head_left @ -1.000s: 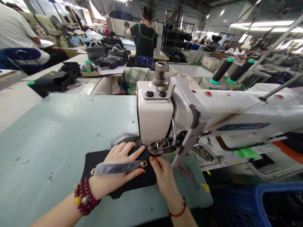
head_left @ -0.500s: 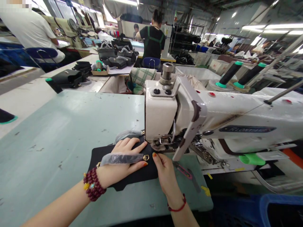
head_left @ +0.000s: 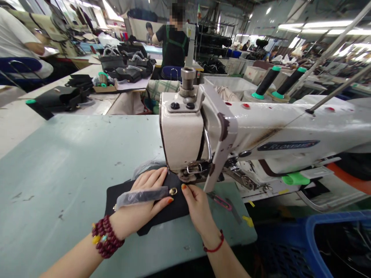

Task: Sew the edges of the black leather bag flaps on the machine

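A black bag panel [head_left: 179, 210] lies on the pale green table, its far edge by the head of a white sewing machine [head_left: 182, 135]. A plastic-wrapped handle [head_left: 142, 195] with a gold ring [head_left: 173, 191] arches over my left hand [head_left: 137, 214]. That hand is flat on the panel, fingers stretched out and close together, fingertips beside the machine head. My right hand [head_left: 199, 210] pinches the panel's right edge between thumb and bent fingers, just in front of the presser area. A second plastic-wrapped strap [head_left: 147, 165] is partly hidden behind my left fingers.
Pink-handled thread snips [head_left: 222, 201] lie right of my right hand. A blue basket [head_left: 311, 235] stands at the lower right. Thread cones [head_left: 266, 82] top the machine's far side. Black bags [head_left: 127, 63] are heaped on a farther table; co-workers sit beyond.
The view has swung right, so the scene sits farther left. My left index finger has closed up against the other fingers. The panel has turned slightly under my hands; the right pinch remains.
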`<state>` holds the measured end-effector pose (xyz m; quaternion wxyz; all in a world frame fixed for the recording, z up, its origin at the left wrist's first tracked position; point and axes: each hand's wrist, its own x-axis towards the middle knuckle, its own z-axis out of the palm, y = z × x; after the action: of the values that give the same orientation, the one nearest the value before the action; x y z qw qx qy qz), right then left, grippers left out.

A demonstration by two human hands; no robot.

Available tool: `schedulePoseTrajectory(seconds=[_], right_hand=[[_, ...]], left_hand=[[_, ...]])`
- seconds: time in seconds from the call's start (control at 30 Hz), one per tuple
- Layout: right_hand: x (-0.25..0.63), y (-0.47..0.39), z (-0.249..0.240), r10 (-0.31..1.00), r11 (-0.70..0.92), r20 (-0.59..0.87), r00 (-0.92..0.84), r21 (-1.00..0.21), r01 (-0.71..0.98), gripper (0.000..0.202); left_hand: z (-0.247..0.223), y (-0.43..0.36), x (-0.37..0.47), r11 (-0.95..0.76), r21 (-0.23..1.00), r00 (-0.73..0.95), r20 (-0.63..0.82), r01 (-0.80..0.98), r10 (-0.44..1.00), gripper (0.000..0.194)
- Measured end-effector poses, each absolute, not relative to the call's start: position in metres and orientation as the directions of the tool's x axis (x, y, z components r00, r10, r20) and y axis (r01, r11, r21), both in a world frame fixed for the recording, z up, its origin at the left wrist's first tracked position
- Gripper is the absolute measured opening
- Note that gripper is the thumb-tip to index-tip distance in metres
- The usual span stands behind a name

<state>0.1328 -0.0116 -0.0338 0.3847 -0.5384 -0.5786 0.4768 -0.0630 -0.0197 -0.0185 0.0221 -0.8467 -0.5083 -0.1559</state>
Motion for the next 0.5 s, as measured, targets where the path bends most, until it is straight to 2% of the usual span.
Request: schedulePoseTrajectory(seconds=[0.1, 0.13, 0.2, 0.23, 0.3, 0.33, 0.4, 0.43, 0.47, 0.5], right_hand=[[0.155, -0.02, -0.035, 0.986, 0.012, -0.052, -0.161, -0.928, 0.371, 0.046], [0.168, -0.023, -0.037, 0.985, 0.029, -0.047, -0.167, -0.905, 0.424, 0.046], [0.201, -0.031, -0.047, 0.991, 0.085, 0.014, -0.13, -0.829, 0.552, 0.04], [0.219, -0.035, -0.055, 0.992, 0.126, 0.082, -0.097, -0.758, 0.64, 0.036], [0.251, -0.038, -0.072, 0.977, 0.187, 0.191, -0.095, -0.555, 0.811, 0.034], [0.263, -0.039, -0.082, 0.966, 0.216, 0.227, -0.123, -0.451, 0.866, 0.035], [0.278, -0.037, -0.099, 0.947, 0.259, 0.26, -0.188, -0.273, 0.926, 0.038], [0.282, -0.036, -0.106, 0.94, 0.275, 0.264, -0.218, -0.206, 0.939, 0.039], [0.284, -0.035, -0.111, 0.933, 0.29, 0.267, -0.243, -0.155, 0.944, 0.04], [0.286, -0.035, -0.115, 0.926, 0.302, 0.276, -0.259, -0.124, 0.945, 0.042]], left_hand=[[-0.025, -0.061, -0.067, -0.5, 0.124, 0.444, 0.314, 0.857, 0.839, 0.071], [-0.022, -0.076, -0.07, -0.535, 0.169, 0.479, 0.282, 0.828, 0.831, 0.066], [-0.009, -0.096, -0.082, -0.602, 0.334, 0.565, 0.211, 0.726, 0.798, 0.04], [-0.001, -0.098, -0.089, -0.572, 0.416, 0.548, 0.189, 0.707, 0.815, 0.027], [0.012, -0.081, -0.103, -0.429, 0.507, 0.392, 0.185, 0.747, 0.901, 0.021], [0.015, -0.062, -0.108, -0.358, 0.516, 0.287, 0.215, 0.778, 0.933, 0.022], [0.013, -0.014, -0.114, -0.204, 0.523, 0.108, 0.209, 0.827, 0.972, 0.042], [0.008, 0.011, -0.113, -0.161, 0.544, 0.079, 0.171, 0.823, 0.982, 0.051], [0.001, 0.033, -0.112, -0.114, 0.601, 0.091, 0.069, 0.791, 0.993, 0.053], [-0.005, 0.052, -0.11, -0.098, 0.626, 0.125, 0.0, 0.773, 0.992, 0.049]])
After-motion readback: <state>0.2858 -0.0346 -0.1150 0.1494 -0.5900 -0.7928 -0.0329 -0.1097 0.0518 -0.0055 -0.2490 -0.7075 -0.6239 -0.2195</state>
